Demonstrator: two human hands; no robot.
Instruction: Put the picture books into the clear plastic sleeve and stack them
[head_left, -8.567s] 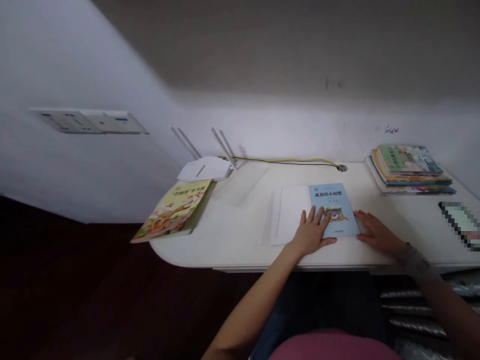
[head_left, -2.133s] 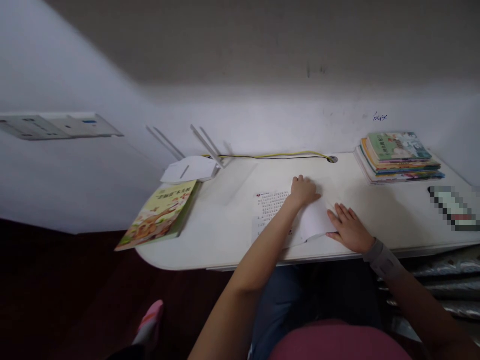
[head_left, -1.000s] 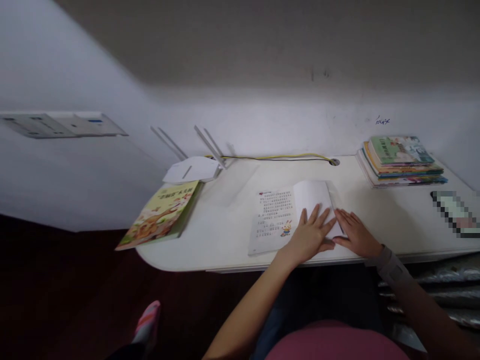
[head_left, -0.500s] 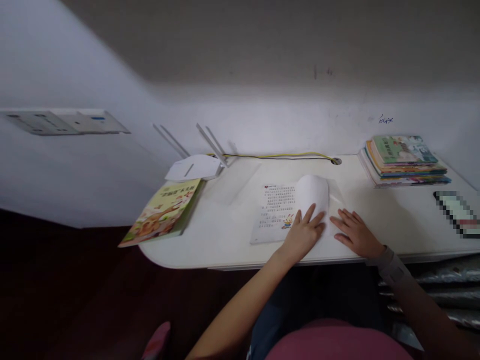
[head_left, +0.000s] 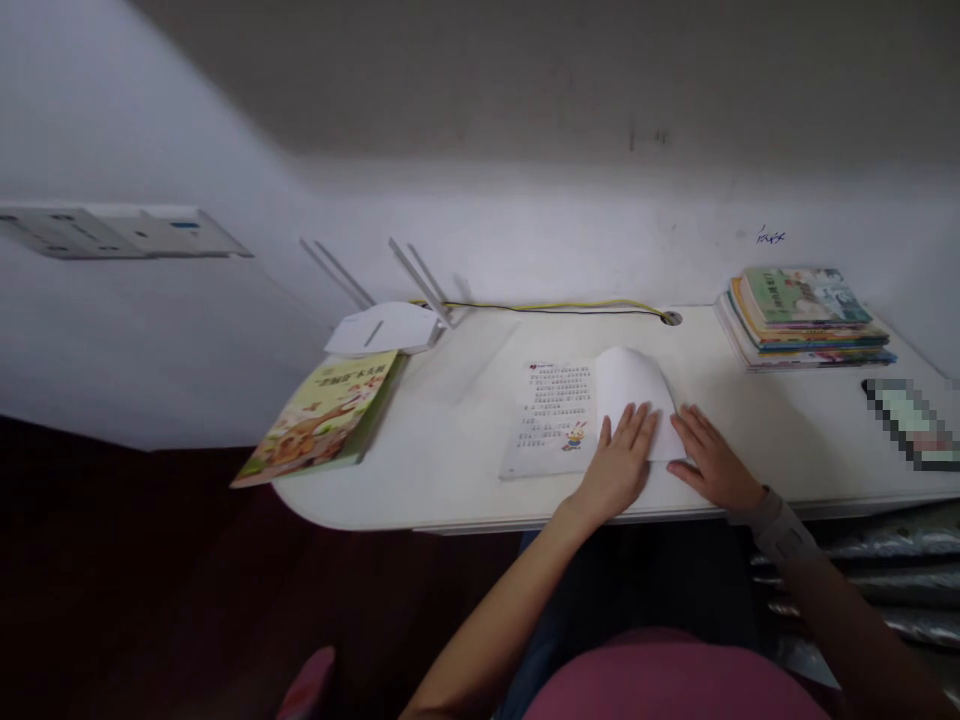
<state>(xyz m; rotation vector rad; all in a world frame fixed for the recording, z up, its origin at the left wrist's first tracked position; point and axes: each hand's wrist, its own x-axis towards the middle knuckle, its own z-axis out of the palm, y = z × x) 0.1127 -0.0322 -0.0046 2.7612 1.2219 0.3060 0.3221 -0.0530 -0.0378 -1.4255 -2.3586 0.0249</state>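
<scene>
An open book [head_left: 555, 415] lies on the white desk [head_left: 450, 440], its left page printed with text and a small cartoon rabbit. The right-hand page is blank white and bulges up near the spine. My left hand [head_left: 621, 460] rests on the lower part of that blank page, fingers stretched out and partly covering it. At the page's right edge, my right hand [head_left: 712, 463] lies with its fingers extended, the fingertips by the paper. A grey band circles the right wrist.
A white router [head_left: 382, 328] with antennas stands at the back left, beside a picture book [head_left: 322, 420] jutting over the desk's edge. Cables run along the wall to a hole [head_left: 672, 318]. Stacked books [head_left: 810, 320] and a blurred phone-like object [head_left: 911, 425] are on the right.
The blank right page now lies flatter and reaches further right. My left hand has slid slightly right across it, and my right hand's fingers are closer to its edge.
</scene>
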